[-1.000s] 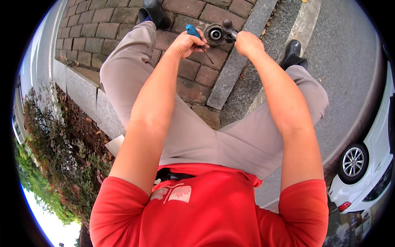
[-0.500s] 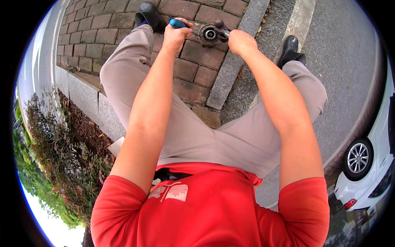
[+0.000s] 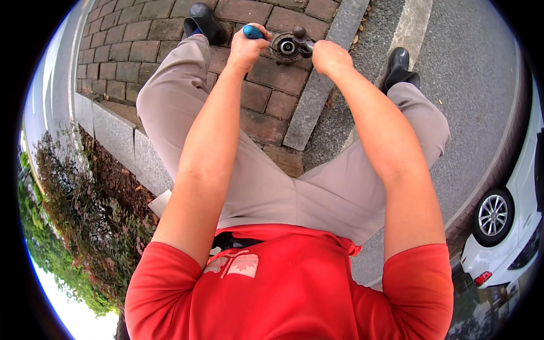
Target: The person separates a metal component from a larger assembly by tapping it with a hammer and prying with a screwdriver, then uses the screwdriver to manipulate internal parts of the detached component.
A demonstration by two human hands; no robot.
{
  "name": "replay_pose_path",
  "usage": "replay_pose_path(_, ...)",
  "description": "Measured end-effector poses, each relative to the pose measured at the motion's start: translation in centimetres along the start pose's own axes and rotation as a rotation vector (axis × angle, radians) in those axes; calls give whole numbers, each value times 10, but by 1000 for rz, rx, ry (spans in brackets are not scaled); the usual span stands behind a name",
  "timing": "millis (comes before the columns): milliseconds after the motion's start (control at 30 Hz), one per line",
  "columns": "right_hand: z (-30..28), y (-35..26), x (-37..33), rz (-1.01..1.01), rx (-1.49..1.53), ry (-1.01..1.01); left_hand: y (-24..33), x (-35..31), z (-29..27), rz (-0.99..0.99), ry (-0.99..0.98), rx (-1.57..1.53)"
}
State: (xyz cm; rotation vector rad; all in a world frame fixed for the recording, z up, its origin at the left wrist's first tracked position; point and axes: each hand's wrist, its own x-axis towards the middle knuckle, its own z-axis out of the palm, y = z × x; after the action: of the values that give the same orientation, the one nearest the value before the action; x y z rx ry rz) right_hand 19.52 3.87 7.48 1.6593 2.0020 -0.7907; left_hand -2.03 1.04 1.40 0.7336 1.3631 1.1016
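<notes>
A blue-handled tool, which looks like a screwdriver (image 3: pixel 253 32), is held in my closed left hand (image 3: pixel 247 50). Its shaft is mostly hidden by the fingers, and its end lies by the left rim of a round, dark metal part (image 3: pixel 287 47). That part has a ringed hole in the middle and a rounded knob at its top right. On its other side, my right hand (image 3: pixel 331 58) is closed around a dark metal arm that joins the part. What lies inside the right fist is hidden.
Brick paving (image 3: pixel 266 93) lies under the part, edged by a grey stone kerb (image 3: pixel 309 116). Black shoes (image 3: pixel 205 24) stand either side. Asphalt (image 3: pixel 470 102) and a white car (image 3: pixel 510 232) are at right. Shrubs (image 3: pixel 85 209) grow behind a low stone border (image 3: pixel 113 127) at left.
My left hand has shifted slightly right, and the blue handle has turned to point more toward the camera. The metal part and right hand have moved slightly left.
</notes>
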Motion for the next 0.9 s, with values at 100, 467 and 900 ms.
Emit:
replay_pose_path(100,0,1,0,0,0,7,0,1,1,75,-6,123)
replay_pose_path(467,3,3,4,7,-6,-11,1,-1,2,54,-3,176)
replay_pose_path(900,3,3,4,19,-6,-17,-5,2,1,78,-36,185)
